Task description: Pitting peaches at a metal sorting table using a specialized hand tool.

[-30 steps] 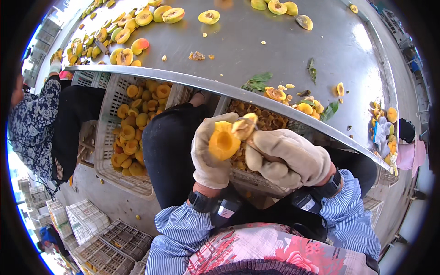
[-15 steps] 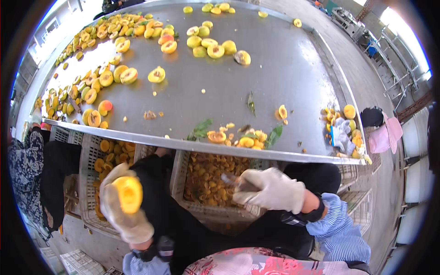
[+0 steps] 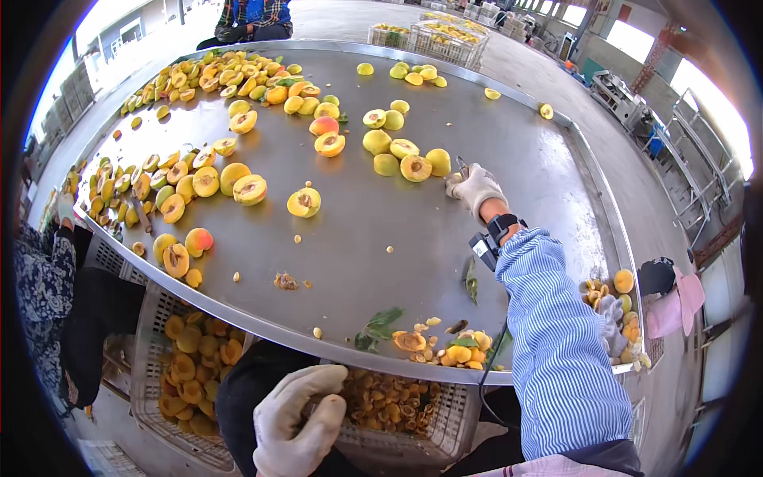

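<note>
My right hand (image 3: pixel 477 189), in a whitish glove, reaches far over the steel table (image 3: pixel 381 270). Its fingers close round a small metal-tipped tool (image 3: pixel 462 165), mostly hidden in the grip. Just left of that hand sits a cluster of halved peaches (image 3: pixel 416 168), cut faces and skins showing. My left hand (image 3: pixel 298 417), also gloved, hovers at the near side, below the table edge. Its thumb and fingers are curved apart, with nothing seen between them. Under the table rim, close to it, stands a crate of brown peach pits and scraps (image 3: pixel 389 404).
A crate of peach halves (image 3: pixel 195 370) stands at lower left. Peach heaps (image 3: pixel 230 75) cover the table's left side. Leaves (image 3: pixel 380 327) and scraps lie by the near rim; a grey glove (image 3: pixel 612 324) lies at the right corner. Co-workers sit left (image 3: pixel 44 294) and far (image 3: pixel 246 20).
My left hand has let go of the yellow peach half and moved right. My right hand has gone from above the pit crate to the peaches on the table. The view has tilted up.
</note>
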### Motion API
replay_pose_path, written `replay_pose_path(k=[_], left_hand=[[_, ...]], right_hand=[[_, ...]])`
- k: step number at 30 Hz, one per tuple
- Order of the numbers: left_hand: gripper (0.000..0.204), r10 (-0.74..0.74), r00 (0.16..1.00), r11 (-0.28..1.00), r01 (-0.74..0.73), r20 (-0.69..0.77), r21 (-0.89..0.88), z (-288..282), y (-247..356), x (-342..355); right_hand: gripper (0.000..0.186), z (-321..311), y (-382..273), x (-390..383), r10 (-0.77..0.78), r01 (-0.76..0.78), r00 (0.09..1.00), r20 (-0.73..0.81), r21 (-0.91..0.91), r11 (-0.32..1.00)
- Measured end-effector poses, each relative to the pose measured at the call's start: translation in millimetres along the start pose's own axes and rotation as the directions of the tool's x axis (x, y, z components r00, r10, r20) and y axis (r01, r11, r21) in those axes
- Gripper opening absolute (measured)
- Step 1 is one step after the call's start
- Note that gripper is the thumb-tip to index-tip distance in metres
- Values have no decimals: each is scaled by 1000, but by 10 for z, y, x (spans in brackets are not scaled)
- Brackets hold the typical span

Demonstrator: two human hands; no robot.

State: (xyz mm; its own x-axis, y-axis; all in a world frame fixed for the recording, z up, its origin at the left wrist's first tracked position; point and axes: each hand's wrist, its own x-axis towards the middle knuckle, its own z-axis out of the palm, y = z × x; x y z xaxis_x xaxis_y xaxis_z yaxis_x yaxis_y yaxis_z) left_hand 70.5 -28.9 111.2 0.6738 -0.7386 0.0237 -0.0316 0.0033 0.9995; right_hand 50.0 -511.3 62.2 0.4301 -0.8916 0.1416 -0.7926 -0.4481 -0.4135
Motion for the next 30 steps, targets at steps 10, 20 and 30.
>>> replay_pose_path(k=[10, 20, 30], left_hand=[[49, -242, 970, 886, 223, 5, -407, 89, -49, -16], [49, -173, 981, 816, 191, 86, -546, 455, -158, -519], [42, -115, 977, 917, 34, -182, -399, 184, -654, -723]], right_hand=[[29, -882, -555, -2216, -504, -643, 606, 615, 752, 145], [34, -948, -614, -3617, -490, -695, 562, 667, 701, 157], [32, -816, -745, -3930, -256, -202, 817, 517, 672, 713]])
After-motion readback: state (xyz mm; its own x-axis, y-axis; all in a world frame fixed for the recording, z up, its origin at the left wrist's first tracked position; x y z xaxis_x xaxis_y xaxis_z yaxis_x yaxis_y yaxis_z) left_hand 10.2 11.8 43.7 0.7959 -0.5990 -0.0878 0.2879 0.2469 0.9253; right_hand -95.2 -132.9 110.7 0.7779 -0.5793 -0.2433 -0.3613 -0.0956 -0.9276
